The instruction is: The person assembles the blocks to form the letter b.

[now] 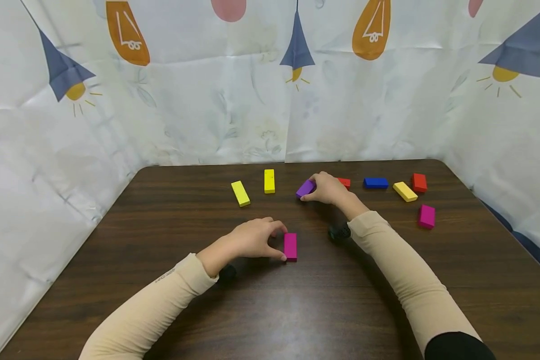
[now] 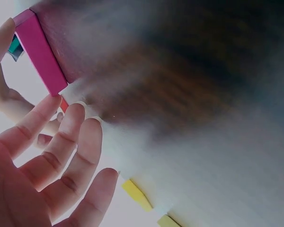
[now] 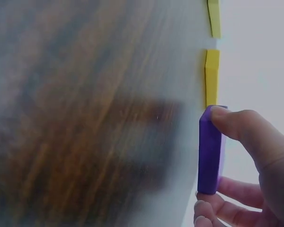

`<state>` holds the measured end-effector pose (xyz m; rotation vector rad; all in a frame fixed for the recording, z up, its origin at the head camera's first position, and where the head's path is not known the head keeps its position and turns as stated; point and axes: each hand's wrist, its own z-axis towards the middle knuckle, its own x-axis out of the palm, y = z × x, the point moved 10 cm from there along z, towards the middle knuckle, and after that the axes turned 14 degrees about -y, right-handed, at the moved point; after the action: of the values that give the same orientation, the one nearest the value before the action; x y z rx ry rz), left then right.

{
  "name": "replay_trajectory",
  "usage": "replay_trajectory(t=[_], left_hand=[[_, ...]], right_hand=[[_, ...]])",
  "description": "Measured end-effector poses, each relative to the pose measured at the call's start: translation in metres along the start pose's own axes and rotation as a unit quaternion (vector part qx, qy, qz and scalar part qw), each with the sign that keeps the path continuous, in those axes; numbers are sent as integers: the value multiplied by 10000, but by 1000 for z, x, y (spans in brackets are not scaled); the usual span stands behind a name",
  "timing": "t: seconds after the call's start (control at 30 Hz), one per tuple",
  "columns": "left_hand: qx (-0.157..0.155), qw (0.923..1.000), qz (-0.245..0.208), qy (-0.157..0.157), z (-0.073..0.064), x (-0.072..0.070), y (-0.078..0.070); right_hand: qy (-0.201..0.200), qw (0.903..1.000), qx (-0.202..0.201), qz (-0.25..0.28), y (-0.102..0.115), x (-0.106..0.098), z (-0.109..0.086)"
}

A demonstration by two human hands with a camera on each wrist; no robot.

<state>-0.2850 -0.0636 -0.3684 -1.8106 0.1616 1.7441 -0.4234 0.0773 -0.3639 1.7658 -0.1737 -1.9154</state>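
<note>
Dark wood-grain table [image 1: 342, 310] with scattered coloured blocks [image 1: 375, 183]

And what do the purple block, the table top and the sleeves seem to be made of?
The purple block: perhaps painted wood or foam, matte, with even colour; I cannot tell which. The table top: probably wood-look laminate, slightly glossy, from its streaked grain and sheen. The sleeves: apparently fabric, matte, given their folds.
</note>
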Motion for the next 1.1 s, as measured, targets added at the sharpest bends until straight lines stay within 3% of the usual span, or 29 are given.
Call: replay_trajectory(t=[0.73,0.9,1.1], left_hand=[[73,10000,34,17,-3,0,-1],[329,9993,-154,4,-7,-2,-1],[990,9943,-374,104,-15,-12,-6]], right_hand=[[308,9967,-752,-38,31,3,-33],[403,9948,-938,-22,36,7,-39],[498,9929,-1076,-34,41,12,-46]])
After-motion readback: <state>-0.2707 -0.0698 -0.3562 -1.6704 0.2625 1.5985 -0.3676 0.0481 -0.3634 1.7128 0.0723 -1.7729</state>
